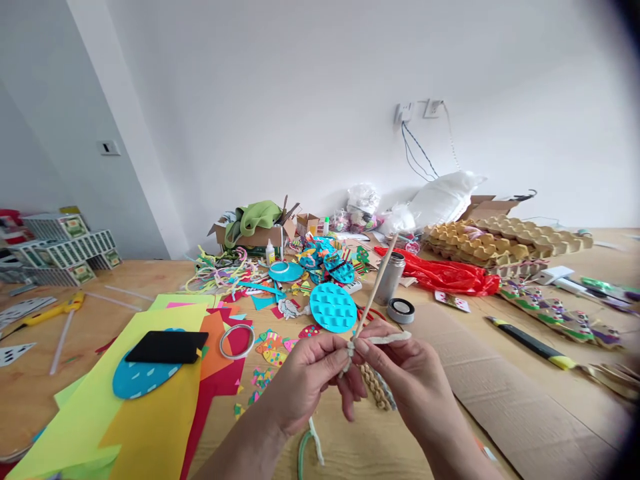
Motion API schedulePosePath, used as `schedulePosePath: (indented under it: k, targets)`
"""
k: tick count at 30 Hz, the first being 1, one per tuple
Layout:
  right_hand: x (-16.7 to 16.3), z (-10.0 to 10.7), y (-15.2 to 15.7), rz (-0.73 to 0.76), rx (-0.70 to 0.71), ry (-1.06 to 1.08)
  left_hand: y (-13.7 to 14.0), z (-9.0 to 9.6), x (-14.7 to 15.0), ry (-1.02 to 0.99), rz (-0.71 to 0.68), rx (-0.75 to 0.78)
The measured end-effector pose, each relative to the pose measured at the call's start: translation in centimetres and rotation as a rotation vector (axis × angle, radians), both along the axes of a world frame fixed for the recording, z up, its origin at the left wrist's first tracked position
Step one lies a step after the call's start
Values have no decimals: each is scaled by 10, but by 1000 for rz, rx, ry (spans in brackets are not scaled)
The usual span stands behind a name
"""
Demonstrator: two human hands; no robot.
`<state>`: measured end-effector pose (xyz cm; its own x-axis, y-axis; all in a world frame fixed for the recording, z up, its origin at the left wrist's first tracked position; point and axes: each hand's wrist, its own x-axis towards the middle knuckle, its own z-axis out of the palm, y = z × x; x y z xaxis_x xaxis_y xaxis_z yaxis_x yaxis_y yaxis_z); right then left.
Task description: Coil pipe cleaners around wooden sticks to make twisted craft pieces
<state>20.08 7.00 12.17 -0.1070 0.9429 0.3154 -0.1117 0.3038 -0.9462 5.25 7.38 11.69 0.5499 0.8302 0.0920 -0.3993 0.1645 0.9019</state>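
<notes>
Both hands meet at the front middle of the table. My left hand (pixel 315 367) is closed, thumb and fingers pinching a pale fuzzy strip (pixel 393 339), which looks like a pipe cleaner, where it wraps into a small knot. From that knot a thin wooden stick (pixel 376 283) slants up and to the right. My right hand (pixel 410 370) pinches the same strip beside the knot, and its loose end pokes out to the right over the fingers. Behind the right hand hangs or lies a braided cord (pixel 375 387), partly hidden. Below the hands lie green and white pipe cleaners (pixel 316 443).
Beyond the hands stand a blue dimpled disc (pixel 333 307), a metal bottle (pixel 390 279) and its lid (pixel 401 310). Coloured paper (pixel 150 417) with a black phone (pixel 167 347) lies left. At right are cardboard (pixel 493 380), a utility knife (pixel 533 343) and egg trays (pixel 475 243).
</notes>
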Motion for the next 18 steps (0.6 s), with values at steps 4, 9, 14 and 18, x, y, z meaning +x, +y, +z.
schedulePosePath:
  k: [4, 9, 14, 18]
  targets:
    - [-3, -1, 1, -103, 7, -90, -3, 3, 2, 138, 151, 145]
    - [-9, -2, 1, -166, 100, -179, -4, -3, 5, 449, 497, 388]
    - [-11, 4, -3, -138, 100, -191, -6, -6, 5, 478, 506, 411]
    - [-7, 5, -4, -76, 56, -184, -7, -1, 4, 360, 424, 312]
